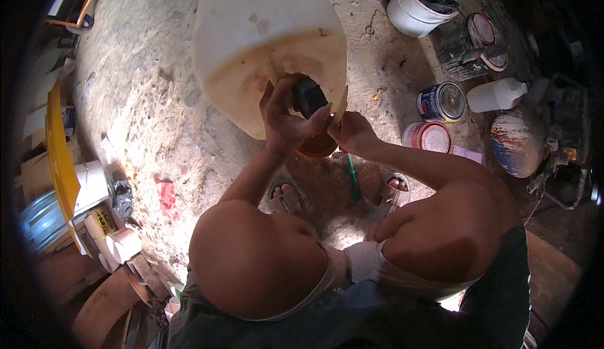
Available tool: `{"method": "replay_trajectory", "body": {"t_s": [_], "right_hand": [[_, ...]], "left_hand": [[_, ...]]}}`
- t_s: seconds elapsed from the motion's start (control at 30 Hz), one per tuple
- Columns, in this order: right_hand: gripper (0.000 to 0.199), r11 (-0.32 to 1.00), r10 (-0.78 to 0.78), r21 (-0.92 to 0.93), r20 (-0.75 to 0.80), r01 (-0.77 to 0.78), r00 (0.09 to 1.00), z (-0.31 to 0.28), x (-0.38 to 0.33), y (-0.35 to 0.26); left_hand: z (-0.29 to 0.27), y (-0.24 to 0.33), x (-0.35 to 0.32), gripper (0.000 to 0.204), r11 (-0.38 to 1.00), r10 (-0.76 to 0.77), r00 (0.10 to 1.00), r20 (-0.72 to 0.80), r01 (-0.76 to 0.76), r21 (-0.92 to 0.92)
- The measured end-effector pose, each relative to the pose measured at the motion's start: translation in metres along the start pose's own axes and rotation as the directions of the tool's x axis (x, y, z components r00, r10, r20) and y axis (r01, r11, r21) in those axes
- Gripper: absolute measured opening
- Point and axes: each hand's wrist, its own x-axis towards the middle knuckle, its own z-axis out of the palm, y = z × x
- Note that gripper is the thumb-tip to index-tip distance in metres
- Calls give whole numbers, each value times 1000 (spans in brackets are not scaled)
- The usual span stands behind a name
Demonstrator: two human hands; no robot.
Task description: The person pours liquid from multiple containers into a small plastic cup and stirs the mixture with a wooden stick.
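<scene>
A large translucent plastic jug (pixel 267 28), its lower part stained brown, leans toward me. My left hand (pixel 286 119) curls around a black cap-like piece (pixel 309 97) at the jug's near end, thumb across its lower side. Beside it, my right hand (pixel 355 136) has its fingers closed near a pale, narrow edge (pixel 340 106); whether that edge belongs to the jug I cannot tell. Under the hands, an orange-brown round container (pixel 318 147) shows only in part. A slim green tool (pixel 354 179) points down between my sandalled feet.
On the right stand a white bucket (pixel 415 9), a dark paint-smeared bucket (pixel 462 53), a blue-labelled can (pixel 442 101), a red-and-white can (pixel 428 137) and a white bottle (pixel 497 95). A paint-splashed rounded tank (pixel 517 143) lies beyond. Red scrap (pixel 167 199) and a yellow panel (pixel 61 160) lie left.
</scene>
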Motion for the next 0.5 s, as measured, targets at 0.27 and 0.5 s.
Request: {"method": "replay_trajectory", "body": {"t_s": [0.27,0.5], "right_hand": [[34,999,3,-42,-89,-7,996,11,1,2],[32,999,-33,-17,-49,32,998,7,-4,0]], "left_hand": [[1,1,-1,53,996,49,999,16,-50,69],[1,0,2,51,993,-14,999,-52,8,-115]]}}
